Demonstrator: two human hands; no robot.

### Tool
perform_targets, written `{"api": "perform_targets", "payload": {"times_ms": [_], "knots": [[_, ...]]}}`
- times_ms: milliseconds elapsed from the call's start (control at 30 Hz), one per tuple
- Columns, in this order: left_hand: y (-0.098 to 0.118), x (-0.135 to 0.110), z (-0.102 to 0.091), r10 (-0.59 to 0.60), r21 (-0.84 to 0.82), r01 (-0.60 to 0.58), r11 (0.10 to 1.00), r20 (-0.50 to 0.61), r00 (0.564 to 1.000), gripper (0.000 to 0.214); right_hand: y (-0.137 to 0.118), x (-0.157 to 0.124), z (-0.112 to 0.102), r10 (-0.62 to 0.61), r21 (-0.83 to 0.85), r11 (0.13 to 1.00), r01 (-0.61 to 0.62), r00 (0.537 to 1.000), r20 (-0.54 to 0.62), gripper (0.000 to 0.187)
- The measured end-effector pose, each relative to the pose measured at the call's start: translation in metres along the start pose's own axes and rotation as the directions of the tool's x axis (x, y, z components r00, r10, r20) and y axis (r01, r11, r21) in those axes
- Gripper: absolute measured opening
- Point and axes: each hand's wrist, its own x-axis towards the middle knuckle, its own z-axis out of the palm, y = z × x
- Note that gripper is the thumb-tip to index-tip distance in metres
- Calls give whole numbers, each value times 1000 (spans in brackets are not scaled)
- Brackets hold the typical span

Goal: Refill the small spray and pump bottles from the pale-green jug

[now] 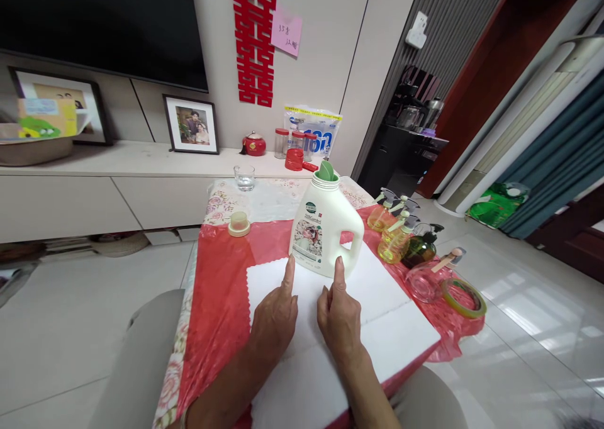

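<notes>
A white laundry detergent jug [311,218] stands upright on a white paper towel [401,319], label towards me and side handle at the right. Its cap is off, and a green pouring spout [326,171] shows in the mouth. My left hand [278,319] holds nothing; its index finger is stretched out towards the jug's lower left, the other fingers curled. In the same pose, my right hand [340,316] points its index finger at the jug's lower right, also with nothing in it. Whether the fingertips touch the jug I cannot tell. A pale green cap [238,224] sits left of the jug.
Red plastic sheeting [217,290] covers the table. At right stand several pump bottles [394,243], a dark green pump bottle [421,246], a clear pink-looking bottle [425,281] and a tape roll [465,298]. A glass of water [245,177] is at the back, before a cabinet [141,160].
</notes>
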Motion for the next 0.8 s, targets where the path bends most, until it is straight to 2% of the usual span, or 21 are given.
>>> {"api": "perform_targets", "payload": {"times_ms": [567,700,800], "knots": [[3,1,-1,-46,-33,49,998,73,996,73,1,-2,2,4,2,1000,-4,999,47,65],[2,1,2,-41,-110,48,993,59,997,71,0,-3,2,2,21,1000,-3,998,55,65],[3,3,0,-32,-249,32,968,3,999,78,2,1,-2,40,84,996,-43,998,41,63]]}}
